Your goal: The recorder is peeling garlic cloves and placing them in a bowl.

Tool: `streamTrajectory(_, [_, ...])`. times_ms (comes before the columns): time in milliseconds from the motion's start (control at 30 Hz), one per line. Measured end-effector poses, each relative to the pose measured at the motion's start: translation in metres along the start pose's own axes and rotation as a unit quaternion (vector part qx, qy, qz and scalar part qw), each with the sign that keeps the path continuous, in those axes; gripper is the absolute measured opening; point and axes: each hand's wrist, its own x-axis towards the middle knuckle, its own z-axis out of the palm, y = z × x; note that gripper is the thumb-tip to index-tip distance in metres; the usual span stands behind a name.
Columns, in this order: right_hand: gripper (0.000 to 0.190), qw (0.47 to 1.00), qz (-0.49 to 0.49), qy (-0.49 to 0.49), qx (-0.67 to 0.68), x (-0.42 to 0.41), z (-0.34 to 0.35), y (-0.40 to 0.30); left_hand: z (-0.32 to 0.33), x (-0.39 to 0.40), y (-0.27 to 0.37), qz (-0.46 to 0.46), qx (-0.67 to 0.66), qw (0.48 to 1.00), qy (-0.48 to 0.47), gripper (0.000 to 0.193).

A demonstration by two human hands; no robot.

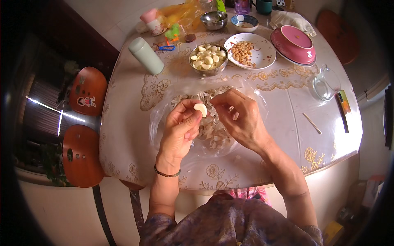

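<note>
My left hand (pixel 181 129) pinches a peeled garlic clove (pixel 200 109) between thumb and fingers. Just to its right is my right hand (pixel 238 115), fingers curled, not touching the clove. A pale papery scrap shows by its palm, but whether the fingertips grip anything cannot be made out. Beneath both hands a clear plastic bag (pixel 160 113) lies spread on the table, heaped with dry garlic skins (pixel 215 132). Beyond the bag, a steel bowl (pixel 209 72) is full of peeled garlic cloves (pixel 208 58).
A white plate (pixel 264 57) of peanuts (pixel 242 53) adjoins the steel bowl. A green-grey flask (pixel 147 57) stands at left. At right are an upturned pink bowl (pixel 292 46), a glass jug (pixel 327 84), a knife (pixel 343 110) and a thin stick (pixel 312 123).
</note>
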Motion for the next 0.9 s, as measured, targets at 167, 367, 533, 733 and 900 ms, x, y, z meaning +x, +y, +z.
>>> streamTrajectory(167, [0.011,0.999,0.002,-0.037,0.022,-0.001,0.002,-0.009,-0.002,-0.001,-0.002,0.031,0.014,0.999,0.012,0.025])
streamTrajectory(367, [0.012,0.995,-0.084,0.0,-0.047,-0.006,0.009,0.0,0.006,-0.001,-0.011,0.1,0.105,0.988,0.048,0.025])
streamTrajectory(533, [0.017,0.984,-0.141,0.029,-0.101,-0.009,0.019,0.01,0.003,-0.001,-0.021,0.121,0.119,0.983,0.07,0.022])
streamTrajectory(733, [0.021,0.991,-0.105,0.017,-0.078,-0.008,0.015,0.009,0.001,0.0,-0.017,0.092,0.105,0.989,0.043,0.018])
streamTrajectory(900, [0.019,0.999,-0.028,0.03,-0.031,-0.004,0.008,0.007,0.0,0.0,-0.008,0.005,0.01,1.0,-0.008,0.02])
